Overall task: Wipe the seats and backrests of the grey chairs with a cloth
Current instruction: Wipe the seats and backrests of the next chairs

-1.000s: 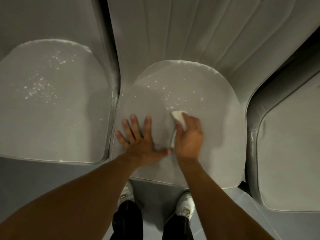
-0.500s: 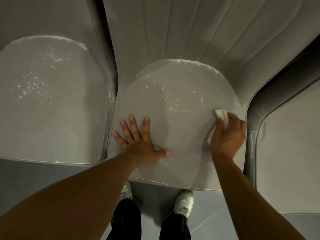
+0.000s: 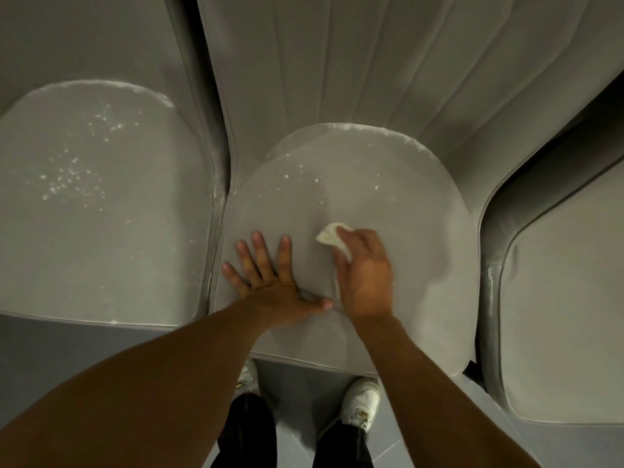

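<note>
My right hand [image 3: 366, 275], at frame centre, has its fingers curled round a small white cloth [image 3: 332, 236] pressed on the middle seat [image 3: 405, 214]. The cloth's bunched end pokes toward the upper left, and its long axis runs roughly up-down the frame. My left hand [image 3: 270, 285] lies flat beside it, fingers spread. White specks [image 3: 304, 177] dot this seat's back part and the left seat [image 3: 101, 231]. I judge much wiping is left.

Three grey seats: left seat [image 3: 101, 214], middle seat [image 3: 405, 231], right seat [image 3: 567, 315]; two backrests plainly seen: left backrest [image 3: 84, 38], middle backrest [image 3: 337, 62]; one cloth [image 3: 332, 236]; two hands: left hand [image 3: 270, 285], right hand [image 3: 366, 275]; two white shoes: left shoe [image 3: 248, 373], right shoe [image 3: 361, 401].
</note>
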A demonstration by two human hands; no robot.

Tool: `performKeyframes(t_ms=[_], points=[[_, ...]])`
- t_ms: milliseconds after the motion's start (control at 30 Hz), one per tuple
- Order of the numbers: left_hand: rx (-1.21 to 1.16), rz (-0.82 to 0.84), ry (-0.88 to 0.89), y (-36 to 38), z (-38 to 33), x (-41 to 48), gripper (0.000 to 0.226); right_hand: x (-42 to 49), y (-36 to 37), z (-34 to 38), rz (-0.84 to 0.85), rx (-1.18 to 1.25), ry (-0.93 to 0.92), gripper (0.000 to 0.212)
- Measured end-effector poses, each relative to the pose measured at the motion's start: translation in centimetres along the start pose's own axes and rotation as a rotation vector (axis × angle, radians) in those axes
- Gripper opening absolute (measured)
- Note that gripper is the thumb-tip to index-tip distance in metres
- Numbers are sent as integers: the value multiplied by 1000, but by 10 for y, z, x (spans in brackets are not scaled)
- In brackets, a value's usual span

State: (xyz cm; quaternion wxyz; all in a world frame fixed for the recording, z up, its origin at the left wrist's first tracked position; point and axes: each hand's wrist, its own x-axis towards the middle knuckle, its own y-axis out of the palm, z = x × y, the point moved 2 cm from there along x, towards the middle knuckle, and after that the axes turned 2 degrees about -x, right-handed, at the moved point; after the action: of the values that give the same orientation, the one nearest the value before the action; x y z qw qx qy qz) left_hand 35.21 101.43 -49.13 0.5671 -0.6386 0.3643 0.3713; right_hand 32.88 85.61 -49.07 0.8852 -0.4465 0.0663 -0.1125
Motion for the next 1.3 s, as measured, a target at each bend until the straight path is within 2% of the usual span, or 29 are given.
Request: performKeyframes(t_ms=[100, 167, 300, 433, 600, 667, 700, 733, 833, 900, 967, 1067, 1200, 1300], points=[[3, 11, 11, 0, 2, -2, 144, -3, -33, -39, -164, -76, 218, 32], [11, 18, 29, 0, 4, -1, 143, 7, -48, -52, -198, -92, 358, 33], [12, 35, 44, 0, 5, 0, 143, 43, -40, -46, -264, -27, 475, 33], [8, 27, 46, 1, 5, 2, 144, 65, 0, -8, -262, 55, 354, 31], [29, 14, 9, 0, 2, 1, 147, 54, 25, 29, -34, 58, 0, 34], [35, 28, 4, 0, 2, 1, 146, 43, 16, 18, 32, 33, -127, 34], [29, 34, 6, -1, 2, 0, 145, 42, 8, 7, 19, 8, -128, 34], [24, 36, 10, -2, 2, 0, 143, 43, -2, -7, -35, -13, -65, 33], [13, 50, 30, 0, 3, 0, 142, 61, -30, -44, -253, -29, 297, 31], [21, 46, 38, 0, 5, 1, 142, 77, -35, -46, -273, -1, 415, 31], [22, 41, 36, 0, 5, 1, 141, 92, -28, -36, -253, 34, 448, 31], [17, 47, 26, -1, 3, 1, 140, 99, -4, -5, -203, 78, 341, 33], [24, 58, 4, -3, 2, -1, 141, 75, 26, 37, 45, 125, -2, 38], [35, 62, 2, -3, 0, -1, 140, 50, 23, 37, 161, 174, -141, 36]])
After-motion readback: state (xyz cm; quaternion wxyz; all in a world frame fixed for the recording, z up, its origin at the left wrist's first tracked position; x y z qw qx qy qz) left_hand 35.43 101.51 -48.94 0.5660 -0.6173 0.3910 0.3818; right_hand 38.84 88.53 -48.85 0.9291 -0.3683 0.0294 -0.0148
